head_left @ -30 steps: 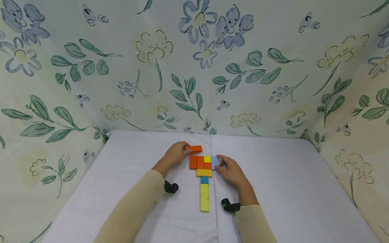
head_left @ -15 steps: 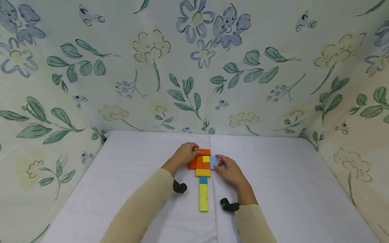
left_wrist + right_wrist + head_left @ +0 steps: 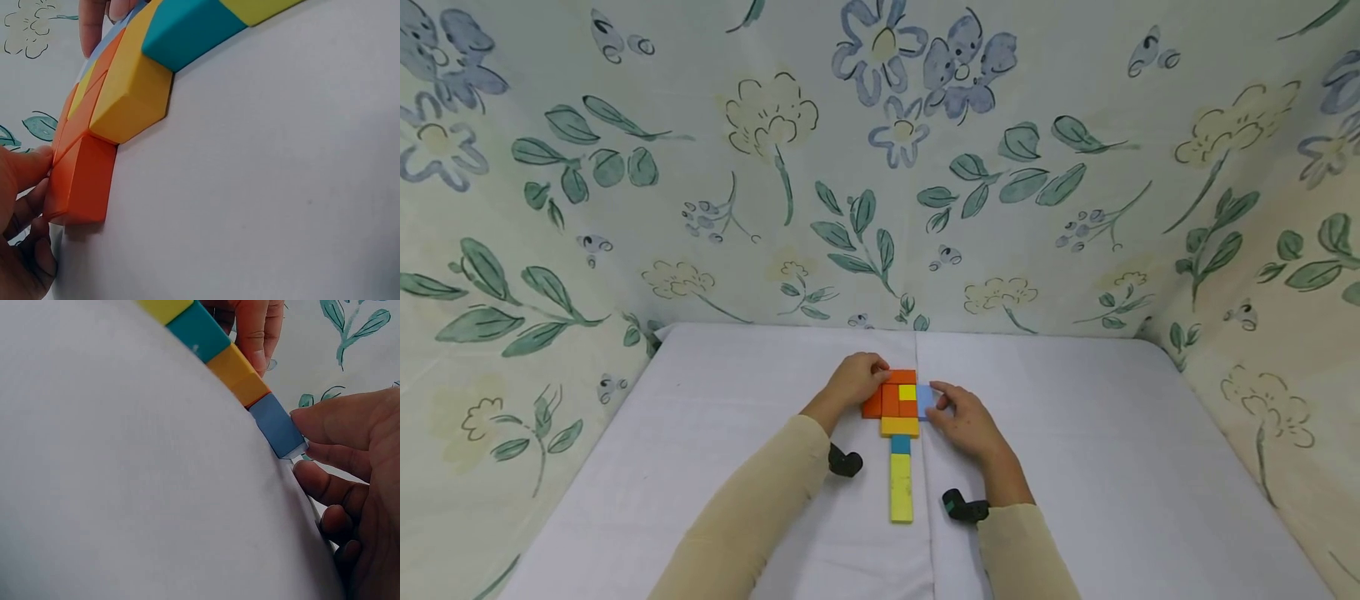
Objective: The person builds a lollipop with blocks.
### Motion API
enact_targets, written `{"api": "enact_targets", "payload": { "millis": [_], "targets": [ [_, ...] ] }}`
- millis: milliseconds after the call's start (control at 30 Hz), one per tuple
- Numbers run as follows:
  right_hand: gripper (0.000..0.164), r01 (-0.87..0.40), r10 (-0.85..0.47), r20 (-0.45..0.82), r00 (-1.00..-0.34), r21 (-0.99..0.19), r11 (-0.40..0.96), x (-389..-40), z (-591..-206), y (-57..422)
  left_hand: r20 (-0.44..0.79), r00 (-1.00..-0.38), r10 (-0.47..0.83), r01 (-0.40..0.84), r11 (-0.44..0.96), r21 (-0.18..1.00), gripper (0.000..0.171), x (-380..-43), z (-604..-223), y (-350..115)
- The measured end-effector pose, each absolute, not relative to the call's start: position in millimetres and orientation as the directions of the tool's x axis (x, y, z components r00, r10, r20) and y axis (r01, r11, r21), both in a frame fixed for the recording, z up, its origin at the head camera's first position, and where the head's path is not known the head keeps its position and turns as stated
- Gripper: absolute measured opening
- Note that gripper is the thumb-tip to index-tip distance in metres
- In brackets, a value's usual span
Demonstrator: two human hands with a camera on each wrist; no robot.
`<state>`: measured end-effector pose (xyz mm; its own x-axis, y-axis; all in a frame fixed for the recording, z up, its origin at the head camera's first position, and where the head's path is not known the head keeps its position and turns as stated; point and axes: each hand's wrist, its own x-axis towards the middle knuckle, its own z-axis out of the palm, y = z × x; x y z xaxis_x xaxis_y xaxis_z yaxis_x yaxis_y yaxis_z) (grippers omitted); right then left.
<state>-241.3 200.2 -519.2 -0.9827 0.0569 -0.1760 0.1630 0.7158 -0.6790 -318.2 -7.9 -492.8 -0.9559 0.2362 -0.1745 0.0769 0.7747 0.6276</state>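
Flat on the white cloth, several toy blocks lie edge to edge. My left hand (image 3: 853, 379) pinches the left end of an orange block (image 3: 902, 377) along the back. Beneath that hand's fingers, another orange block (image 3: 872, 407) is partly hidden. With thumb and forefinger, my right hand (image 3: 966, 421) holds a light blue block (image 3: 924, 402) at the right side. Between them sit a tall orange block (image 3: 890, 402), a small yellow block (image 3: 907, 392) and a small orange block (image 3: 907, 408). An amber block (image 3: 898, 427) lies in front, followed by a teal block (image 3: 900, 444) and a long yellow block (image 3: 901, 488).
The white-covered table (image 3: 1075, 433) spreads out on both sides of the blocks. Behind it hangs a floral cloth (image 3: 850, 125), which also lines the sides. Black camera mounts (image 3: 846, 462) are worn on both wrists.
My left hand has moved right and a little nearer, bringing the orange block against the back of the other blocks. My right hand has stayed at the light blue block.
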Motion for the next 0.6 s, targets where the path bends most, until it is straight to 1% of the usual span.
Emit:
{"api": "enact_targets", "payload": {
  "millis": [267,433,600],
  "targets": [
    [0.056,0.120,0.032,-0.142,-0.989,-0.675,0.728,-241,-518,201,-0.177,-0.954,0.241,0.081,0.778,0.624,0.025,-319,-495,-10],
    [0.055,0.112,0.032,-0.130,-0.991,-0.676,0.728,-241,-519,200,-0.167,-0.957,0.237,0.085,0.779,0.622,0.031,-318,-496,-13],
    [0.056,0.101,0.025,-0.122,-0.992,-0.675,0.731,-241,-518,201,-0.140,-0.973,0.186,0.071,0.812,0.580,0.033,-310,-497,-20]
  ]
}}
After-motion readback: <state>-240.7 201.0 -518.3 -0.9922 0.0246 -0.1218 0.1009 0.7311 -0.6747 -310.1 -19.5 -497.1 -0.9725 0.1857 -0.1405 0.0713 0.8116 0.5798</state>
